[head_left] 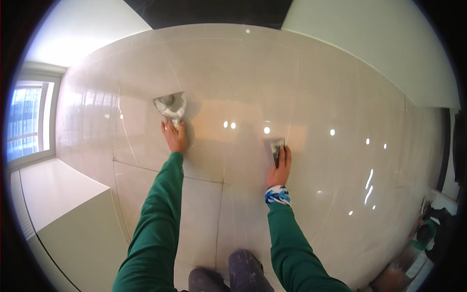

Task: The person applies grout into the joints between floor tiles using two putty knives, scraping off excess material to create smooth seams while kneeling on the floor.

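Note:
My left hand (176, 138) is closed around the handle of a wide putty knife (178, 106), whose fan-shaped blade points away from me and carries a grey-white smear or lump. To the right and a little nearer, my right hand (279, 168) grips a small scraper (277, 145). Its flat, whitish-smeared end is at the glossy beige tile floor (253, 82), with my fingers lying along its side. Whether the left blade touches the tiles is hard to tell. Dark joint lines show nearer to me, left of centre.
A window (30, 119) and a white boxy ledge (63, 194) stand at the left. Pale walls (374, 44) flank a dark panel (209, 12) at the far side. Dark and green items (428, 228) lie at the lower right. My knees (245, 270) show at the bottom.

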`<action>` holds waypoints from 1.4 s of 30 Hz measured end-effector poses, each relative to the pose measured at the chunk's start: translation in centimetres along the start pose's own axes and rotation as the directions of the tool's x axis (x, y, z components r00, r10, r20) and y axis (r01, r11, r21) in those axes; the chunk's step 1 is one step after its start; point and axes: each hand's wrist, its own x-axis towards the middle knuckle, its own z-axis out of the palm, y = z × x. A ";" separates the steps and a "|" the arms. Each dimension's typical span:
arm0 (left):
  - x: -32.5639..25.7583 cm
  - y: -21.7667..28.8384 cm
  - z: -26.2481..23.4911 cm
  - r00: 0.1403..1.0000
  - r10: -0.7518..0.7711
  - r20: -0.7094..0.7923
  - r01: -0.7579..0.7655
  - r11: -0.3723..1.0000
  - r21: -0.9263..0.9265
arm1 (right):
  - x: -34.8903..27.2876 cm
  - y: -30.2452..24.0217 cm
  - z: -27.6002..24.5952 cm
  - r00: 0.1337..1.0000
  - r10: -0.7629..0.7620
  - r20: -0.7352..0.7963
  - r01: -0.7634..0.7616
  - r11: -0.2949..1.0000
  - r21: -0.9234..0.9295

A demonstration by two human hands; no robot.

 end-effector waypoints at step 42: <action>6.5 -5.7 -3.0 0.964 -0.010 0.266 0.066 0.977 -0.202 | 22.3 -20.4 27.1 0.965 -0.185 0.188 0.233 0.931 -0.280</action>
